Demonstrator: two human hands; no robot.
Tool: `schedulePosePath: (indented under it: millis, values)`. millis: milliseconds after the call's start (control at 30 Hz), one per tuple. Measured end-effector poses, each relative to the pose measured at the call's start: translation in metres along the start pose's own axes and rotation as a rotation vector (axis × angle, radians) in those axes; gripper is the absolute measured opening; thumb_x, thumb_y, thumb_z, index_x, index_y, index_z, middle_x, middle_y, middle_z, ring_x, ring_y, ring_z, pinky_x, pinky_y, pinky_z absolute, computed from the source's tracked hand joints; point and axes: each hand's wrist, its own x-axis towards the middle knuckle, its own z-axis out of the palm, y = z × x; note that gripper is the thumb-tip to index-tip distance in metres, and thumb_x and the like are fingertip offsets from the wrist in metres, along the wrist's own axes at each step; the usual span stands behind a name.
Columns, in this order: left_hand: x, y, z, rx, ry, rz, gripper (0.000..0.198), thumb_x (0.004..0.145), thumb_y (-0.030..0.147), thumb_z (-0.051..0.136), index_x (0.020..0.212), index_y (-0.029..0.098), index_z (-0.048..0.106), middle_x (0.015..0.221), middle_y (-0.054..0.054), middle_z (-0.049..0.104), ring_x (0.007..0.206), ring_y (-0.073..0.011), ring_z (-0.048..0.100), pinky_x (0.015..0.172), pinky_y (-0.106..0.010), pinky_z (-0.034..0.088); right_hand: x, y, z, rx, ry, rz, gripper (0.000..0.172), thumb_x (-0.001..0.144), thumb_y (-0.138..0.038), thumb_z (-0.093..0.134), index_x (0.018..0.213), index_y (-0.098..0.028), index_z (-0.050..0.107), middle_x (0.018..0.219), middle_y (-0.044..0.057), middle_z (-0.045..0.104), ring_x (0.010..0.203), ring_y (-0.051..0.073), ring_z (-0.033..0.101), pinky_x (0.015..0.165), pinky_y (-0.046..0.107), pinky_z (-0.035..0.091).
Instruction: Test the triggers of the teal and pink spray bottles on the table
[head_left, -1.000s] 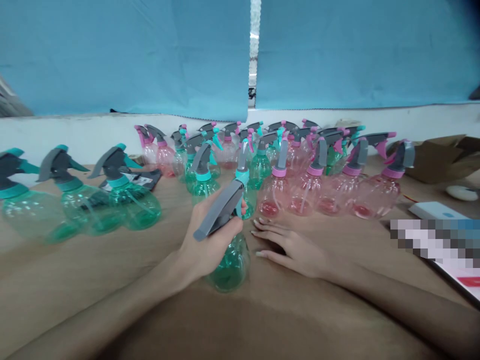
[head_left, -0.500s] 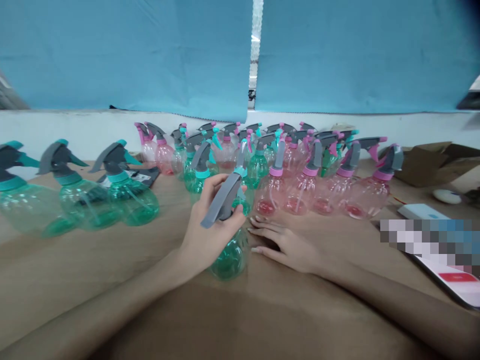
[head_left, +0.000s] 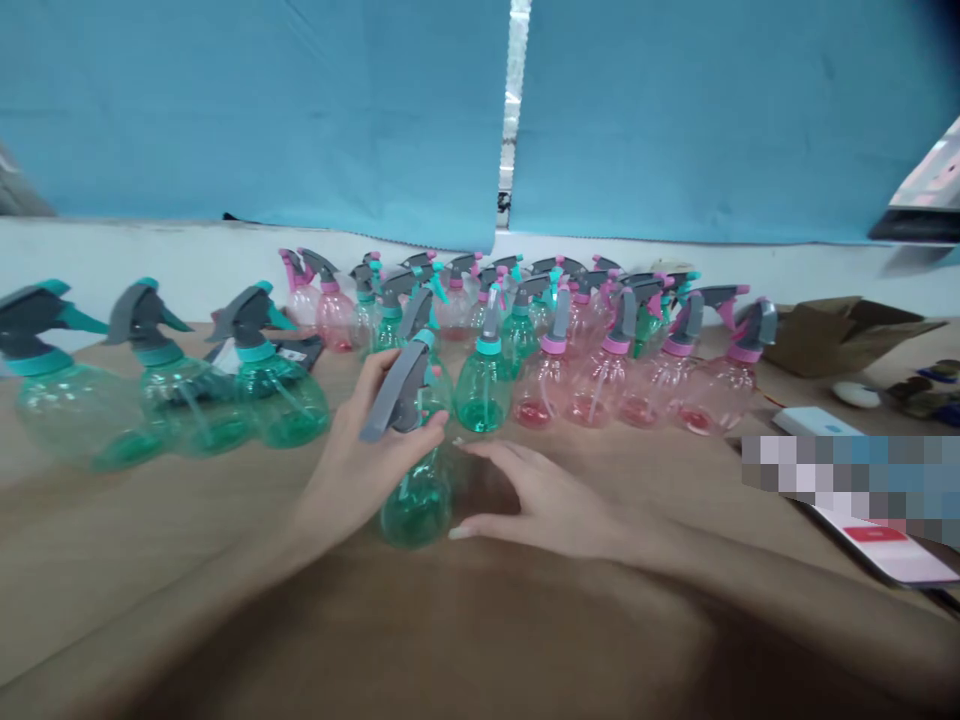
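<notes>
Head camera: my only feed; I look forward and down over a brown table (head_left: 150, 530).
Left hand (head_left: 364, 450): wrapped round the neck of the green spray bottle (head_left: 416, 505), thumb on the near side.
Right hand (head_left: 551, 505): spread, thumb and fingers apart, just beside the bottle's body; I cannot tell whether the fingertips touch it.
Bottle's place: near side of the table, in front of a standing green bottle (head_left: 480, 400) and left of the pink bottles (head_left: 540, 390); whether its base rests on the wood, I cannot tell.
Step in hand: I judge it to be steadying or placing this one bottle.
Next move: to my mind it calls for a firm neck hold and a level base; any right-hand help means closing softly on the round body.
Pointing: the grey spray head (head_left: 399, 385) aims its turquoise nozzle (head_left: 425, 338) away from me, slightly rightward.
Long axis: neck to base, roughly upright.
</notes>
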Motion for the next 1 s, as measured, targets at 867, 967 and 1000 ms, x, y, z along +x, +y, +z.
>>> schedulePosePath:
  millis: [867,967,1000]
  values:
    - [-0.028,-0.071,-0.126,0.399,0.009,-0.019,0.041,0.088,0.041,0.046,0.121,0.018,0.039,0.113,-0.011,0.055,0.098,-0.0246,0.060,0.083,-0.044,0.050,0.122,-0.074,0.049,-0.407,0.200,0.010,0.057,0.074,-0.064,0.056,0.105,-0.016,0.056,0.097,0.011,0.064,0.093,0.029,0.059,0.074,0.042,0.048]
    - [-0.023,-0.081,-0.133,0.427,0.042,-0.082,0.036,0.088,0.039,0.045,0.116,0.017,0.042,0.093,-0.005,0.059,0.073,-0.0174,0.061,0.068,-0.034,0.051,0.126,-0.076,0.051,-0.504,0.213,0.068,0.060,0.076,-0.066,0.051,0.107,-0.014,0.055,0.095,0.012,0.064,0.085,0.030,0.063,0.066,0.041,0.049]
    - [-0.022,-0.083,-0.134,0.432,0.047,-0.093,0.035,0.088,0.038,0.045,0.115,0.016,0.042,0.089,-0.004,0.059,0.066,-0.0156,0.059,0.064,-0.031,0.050,0.128,-0.077,0.052,-0.541,0.212,0.081,0.061,0.077,-0.066,0.049,0.108,-0.014,0.055,0.094,0.013,0.065,0.083,0.031,0.064,0.065,0.041,0.049]
